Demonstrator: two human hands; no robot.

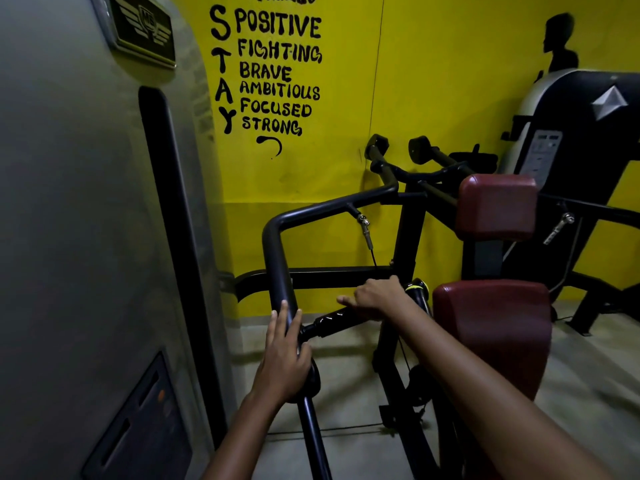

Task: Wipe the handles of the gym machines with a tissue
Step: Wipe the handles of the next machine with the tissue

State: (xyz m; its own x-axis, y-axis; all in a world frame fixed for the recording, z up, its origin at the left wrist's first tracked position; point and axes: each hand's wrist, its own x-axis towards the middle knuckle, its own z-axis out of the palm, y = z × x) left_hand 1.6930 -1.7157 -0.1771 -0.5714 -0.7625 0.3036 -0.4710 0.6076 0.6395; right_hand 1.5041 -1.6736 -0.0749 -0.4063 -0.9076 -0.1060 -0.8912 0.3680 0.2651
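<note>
A black gym machine arm bends down in front of me, its upright handle bar (277, 261) running to a round end cap. My left hand (284, 358) rests on the lower part of this bar, fingers straight along it. A short horizontal black grip (329, 320) sticks out to the right of the bar. My right hand (375, 297) is curled over the right end of that grip, thumb pointing left. No tissue shows in either hand; anything under the right palm is hidden.
A grey machine shroud (86, 220) fills the left side. Dark red seat pad (495, 337) and back pad (497, 206) stand at the right. Another black machine (581, 140) is at the far right against the yellow wall (433, 81). Cables and frame bars cross below.
</note>
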